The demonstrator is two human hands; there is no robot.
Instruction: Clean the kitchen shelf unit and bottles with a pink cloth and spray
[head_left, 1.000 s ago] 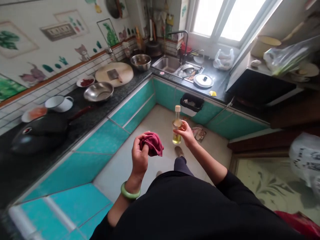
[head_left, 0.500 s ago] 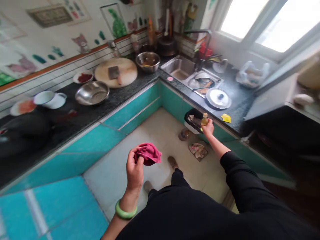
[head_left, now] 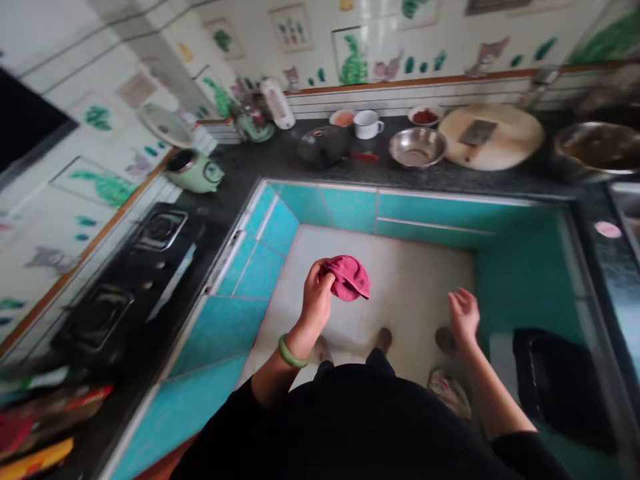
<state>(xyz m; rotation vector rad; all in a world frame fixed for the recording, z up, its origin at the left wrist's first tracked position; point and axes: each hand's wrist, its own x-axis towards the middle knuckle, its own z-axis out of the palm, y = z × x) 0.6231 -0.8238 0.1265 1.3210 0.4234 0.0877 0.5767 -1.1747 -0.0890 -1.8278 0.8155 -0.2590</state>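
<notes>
My left hand [head_left: 318, 293] is closed around a crumpled dark pink cloth [head_left: 349, 278], held out over the floor in the middle of the head view. A pale green bangle [head_left: 291, 352] circles that wrist. To the right, my right hand [head_left: 465, 317] is raised over the floor with loosely curled fingers apart and nothing visible in them. The black rim of a waste bin [head_left: 560, 380] hangs on the cabinet front, to the right of this hand.
Along the back counter stand a steel bowl [head_left: 418, 148], a white enamel mug [head_left: 367, 125], a dark pan [head_left: 323, 145] and a round chopping board [head_left: 510, 143] bearing a cleaver [head_left: 477, 133]. A gas stove [head_left: 160, 230] and a green rice cooker [head_left: 195, 172] are on the left. Near my feet lies a dustpan-like item [head_left: 450, 393].
The view has swung left, toward the stove side. My right hand has drawn back from the bin, and the small bottle it held is gone from it. The cloth stays in my left hand.
</notes>
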